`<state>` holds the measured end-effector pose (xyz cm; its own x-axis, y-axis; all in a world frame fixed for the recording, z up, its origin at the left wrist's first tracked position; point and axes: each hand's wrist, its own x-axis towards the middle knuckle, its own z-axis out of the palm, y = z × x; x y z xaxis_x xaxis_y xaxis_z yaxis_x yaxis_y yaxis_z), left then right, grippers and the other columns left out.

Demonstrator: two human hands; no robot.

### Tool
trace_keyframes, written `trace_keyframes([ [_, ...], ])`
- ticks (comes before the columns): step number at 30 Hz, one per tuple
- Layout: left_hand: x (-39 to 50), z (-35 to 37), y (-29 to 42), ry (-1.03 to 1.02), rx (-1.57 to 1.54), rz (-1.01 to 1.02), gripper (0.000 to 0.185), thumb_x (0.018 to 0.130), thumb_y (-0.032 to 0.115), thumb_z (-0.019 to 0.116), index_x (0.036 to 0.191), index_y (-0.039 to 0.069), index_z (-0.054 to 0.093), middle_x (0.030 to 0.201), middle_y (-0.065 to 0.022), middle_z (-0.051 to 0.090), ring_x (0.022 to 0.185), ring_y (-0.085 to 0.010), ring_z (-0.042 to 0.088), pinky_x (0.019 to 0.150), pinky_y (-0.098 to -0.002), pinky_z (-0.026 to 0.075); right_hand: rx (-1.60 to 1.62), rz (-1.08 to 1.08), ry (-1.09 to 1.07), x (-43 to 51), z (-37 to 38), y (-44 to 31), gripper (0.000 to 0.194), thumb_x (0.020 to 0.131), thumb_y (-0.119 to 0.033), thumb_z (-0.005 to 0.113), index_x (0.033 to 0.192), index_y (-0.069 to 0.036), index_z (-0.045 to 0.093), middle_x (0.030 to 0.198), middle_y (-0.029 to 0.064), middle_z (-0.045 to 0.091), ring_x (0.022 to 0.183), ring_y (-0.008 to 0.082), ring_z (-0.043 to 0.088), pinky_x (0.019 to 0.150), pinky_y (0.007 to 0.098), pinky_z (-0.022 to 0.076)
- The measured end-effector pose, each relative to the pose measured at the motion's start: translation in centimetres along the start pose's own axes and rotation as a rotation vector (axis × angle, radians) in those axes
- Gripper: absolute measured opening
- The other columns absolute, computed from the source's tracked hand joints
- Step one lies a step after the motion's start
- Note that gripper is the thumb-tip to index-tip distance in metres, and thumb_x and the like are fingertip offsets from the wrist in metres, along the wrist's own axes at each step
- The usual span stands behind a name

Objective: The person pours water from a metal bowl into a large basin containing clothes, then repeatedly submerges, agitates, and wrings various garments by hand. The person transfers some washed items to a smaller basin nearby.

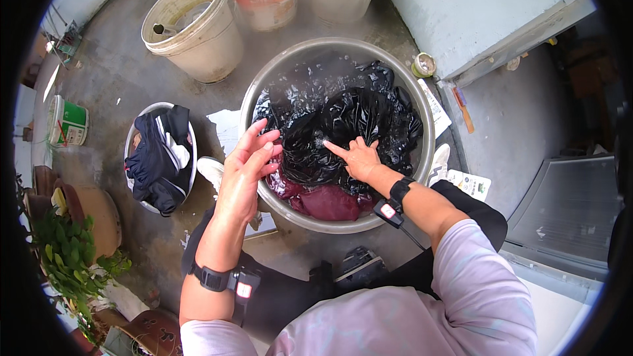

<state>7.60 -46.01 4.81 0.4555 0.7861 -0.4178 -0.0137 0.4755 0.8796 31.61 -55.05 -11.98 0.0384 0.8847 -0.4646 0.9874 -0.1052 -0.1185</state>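
A large round metal basin [428,123] stands before me with dark, sudsy water and wet clothes in it. Black wet fabric [353,109] is bunched across the middle, and a dark red cloth [330,202] lies at the near side. My right hand [358,158] rests on the black fabric, index finger stretched out and the others partly bent; whether it grips any cloth is not clear. Above the basin's left rim is my left hand [252,158], raised, wet, fingers apart, holding nothing.
A smaller basin [194,158] of dark and white clothes stands left. Several large plastic buckets [232,34] are beyond the big basin. On the right lie a scrub brush [464,109] and a small tub [424,65] near a wall corner. Potted plants [69,257] stand at lower left.
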Motion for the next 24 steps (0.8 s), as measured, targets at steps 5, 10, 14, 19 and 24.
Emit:
trace_keyframes([
  [5,-0.9,-0.3,-0.1,-0.01,0.038,0.038,0.059,0.092,0.022,0.059,0.144,0.004,0.037,0.129,-0.0117,0.056,0.107,-0.0166,0.059,0.089,-0.028,0.046,0.008,0.048,0.038,3.3,6.6,0.9,0.062,0.086,-0.01,0.054,0.138,-0.04,0.043,0.114,0.0131,0.052,0.118,0.032,0.042,0.094,0.0718,0.0339],
  [10,-1.1,0.0,0.2,-0.022,0.057,-0.028,0.057,0.093,0.014,0.057,0.144,0.004,0.036,0.126,-0.0124,0.058,0.108,-0.0169,0.059,0.09,-0.0287,0.045,0.037,0.079,-0.019,6.1,11.0,1.7,0.037,0.087,-0.014,0.051,0.122,-0.022,0.055,0.13,0.0145,0.048,0.128,0.0335,0.038,0.095,0.0561,0.0421],
  [14,-0.9,0.1,0.7,-0.079,0.031,-0.018,0.056,0.092,0.005,0.058,0.144,0.005,0.036,0.125,-0.0117,0.056,0.11,-0.0164,0.054,0.098,-0.0315,0.042,0.004,0.044,-0.144,8.1,13.5,2.6,0.038,0.091,-0.015,0.044,0.127,-0.016,0.053,0.137,0.0116,0.048,0.125,0.035,0.046,0.098,0.0467,0.0435],
  [19,0.5,1.0,-0.2,-0.139,0.164,0.016,0.055,0.092,0.008,0.06,0.143,0.009,0.039,0.12,-0.0086,0.058,0.1,-0.0121,0.054,0.087,-0.0277,0.046,0.039,-0.043,-0.172,8.2,11.3,3.8,0.052,0.083,-0.016,0.06,0.134,-0.017,0.049,0.125,0.0115,0.06,0.112,0.0313,0.058,0.097,0.0422,0.0459],
  [24,1.1,2.3,-1.2,-0.15,0.317,0.092,0.053,0.091,0.005,0.06,0.141,0.011,0.042,0.119,-0.0076,0.057,0.1,-0.0114,0.054,0.087,-0.0274,0.046,0.142,-0.117,-0.029,1.6,3.3,3.1,0.068,0.07,-0.024,0.074,0.133,-0.021,0.048,0.104,0.0115,0.065,0.101,0.0326,0.059,0.085,0.0456,0.0499],
])
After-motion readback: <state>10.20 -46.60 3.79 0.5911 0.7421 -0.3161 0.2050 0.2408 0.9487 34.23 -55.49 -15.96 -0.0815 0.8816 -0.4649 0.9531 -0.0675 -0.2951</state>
